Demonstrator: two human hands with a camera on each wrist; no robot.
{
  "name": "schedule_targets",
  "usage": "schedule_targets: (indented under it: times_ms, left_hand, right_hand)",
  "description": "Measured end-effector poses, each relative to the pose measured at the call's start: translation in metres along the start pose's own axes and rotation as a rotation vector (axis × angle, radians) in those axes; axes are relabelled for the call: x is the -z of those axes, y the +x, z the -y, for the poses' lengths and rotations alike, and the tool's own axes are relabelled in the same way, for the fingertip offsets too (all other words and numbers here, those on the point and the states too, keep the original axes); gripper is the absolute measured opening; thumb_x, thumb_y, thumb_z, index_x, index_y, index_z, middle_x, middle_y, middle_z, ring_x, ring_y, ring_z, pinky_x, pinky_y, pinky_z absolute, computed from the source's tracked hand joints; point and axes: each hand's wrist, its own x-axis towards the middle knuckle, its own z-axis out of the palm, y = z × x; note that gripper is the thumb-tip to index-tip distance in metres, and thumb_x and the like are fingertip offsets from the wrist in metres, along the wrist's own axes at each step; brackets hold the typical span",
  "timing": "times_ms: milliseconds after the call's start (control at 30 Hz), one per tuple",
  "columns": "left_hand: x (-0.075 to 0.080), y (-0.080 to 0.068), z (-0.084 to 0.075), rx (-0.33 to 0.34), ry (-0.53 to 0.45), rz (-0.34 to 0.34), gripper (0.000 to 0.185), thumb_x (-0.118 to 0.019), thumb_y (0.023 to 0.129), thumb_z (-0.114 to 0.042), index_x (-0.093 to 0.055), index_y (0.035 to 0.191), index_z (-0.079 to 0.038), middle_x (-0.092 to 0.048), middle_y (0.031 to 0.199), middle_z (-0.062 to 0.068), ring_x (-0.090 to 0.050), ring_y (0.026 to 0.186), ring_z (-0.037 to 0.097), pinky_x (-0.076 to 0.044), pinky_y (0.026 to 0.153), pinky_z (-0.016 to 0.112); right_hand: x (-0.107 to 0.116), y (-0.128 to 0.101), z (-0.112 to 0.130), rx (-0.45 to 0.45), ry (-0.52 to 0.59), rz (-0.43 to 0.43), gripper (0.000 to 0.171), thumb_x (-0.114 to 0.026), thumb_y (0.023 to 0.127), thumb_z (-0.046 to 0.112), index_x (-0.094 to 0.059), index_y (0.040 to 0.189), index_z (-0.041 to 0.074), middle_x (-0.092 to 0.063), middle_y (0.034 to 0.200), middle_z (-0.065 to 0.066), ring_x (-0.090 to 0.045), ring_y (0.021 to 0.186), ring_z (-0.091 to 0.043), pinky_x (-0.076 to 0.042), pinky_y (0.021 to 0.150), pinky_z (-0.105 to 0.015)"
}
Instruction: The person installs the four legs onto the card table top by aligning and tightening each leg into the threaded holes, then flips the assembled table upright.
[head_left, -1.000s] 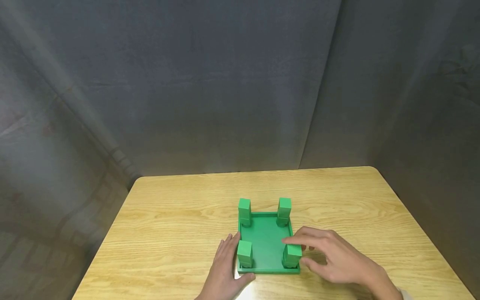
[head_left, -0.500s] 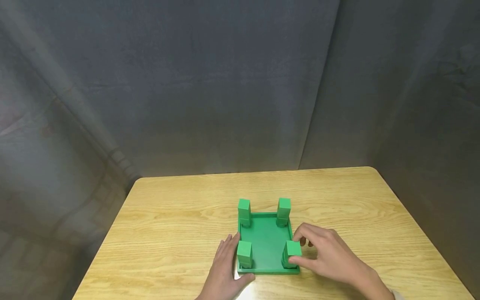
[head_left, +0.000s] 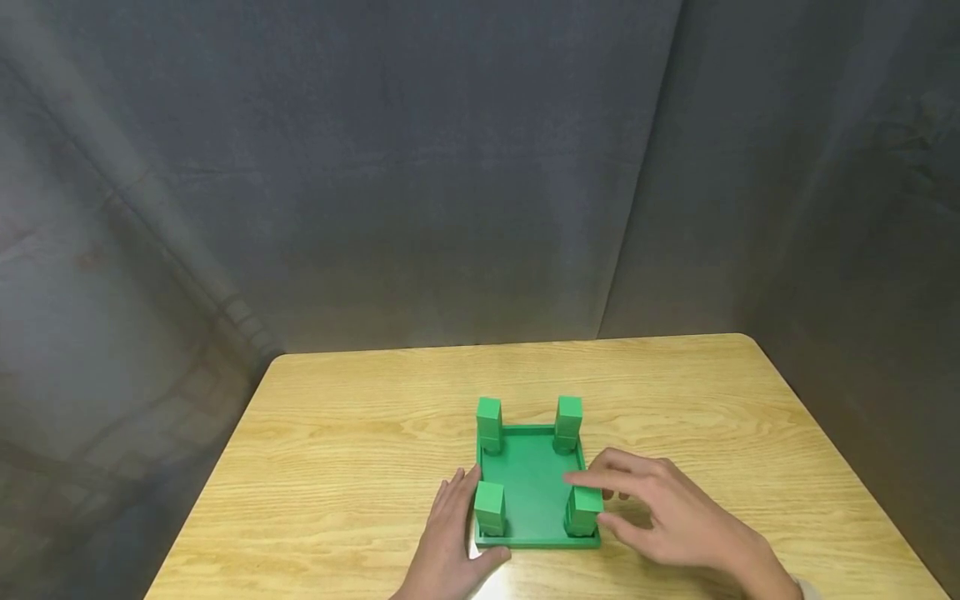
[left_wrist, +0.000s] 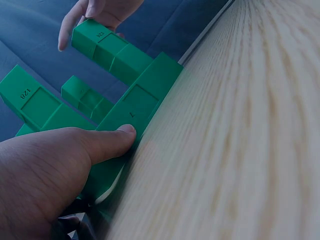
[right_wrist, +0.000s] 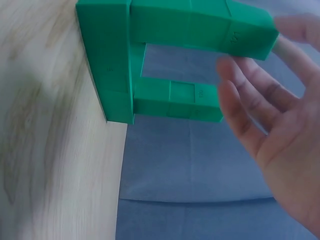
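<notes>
A shallow green tray (head_left: 536,481) lies on the table with an upright block-like post at each corner. My left hand (head_left: 446,542) holds its near-left corner, fingers along the left side and thumb on the front wall. Beside that hand stands the near-left post (head_left: 491,508). My right hand (head_left: 667,512) is at the near-right post (head_left: 584,511), its index finger stretched over the far side and its thumb close to the right side. In the right wrist view, the fingers are spread around this post's top (right_wrist: 252,37); whether they touch it is unclear.
The far-left post (head_left: 490,423) and far-right post (head_left: 567,422) rise from the tray's back corners. A wooden table (head_left: 337,450) extends around the tray. Dark grey cloth (head_left: 450,208) hangs behind it and at both sides.
My right thumb and fingers closed in on the near-right post half a second ago, then spread and drew back slightly. The left hand and tray have stayed in place.
</notes>
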Motion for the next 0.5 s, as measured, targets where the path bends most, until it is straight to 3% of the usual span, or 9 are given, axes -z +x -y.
schedule_targets:
  times_ms: [500]
  left_hand:
    - [0.0004,0.0002,-0.0008,0.003,0.003,0.006,0.113,-0.085,0.089,-0.062,-0.032,0.174,-0.009,-0.042,0.176,0.014,-0.030,0.165,0.044,-0.018,0.136,0.066]
  right_hand:
    - [0.0028,-0.0006,0.0012,-0.036,0.045,0.062,0.052,-0.082,0.100,0.009,-0.068,0.146,0.030,-0.070,0.124,0.015,-0.062,0.091,0.004,-0.055,0.069,-0.018]
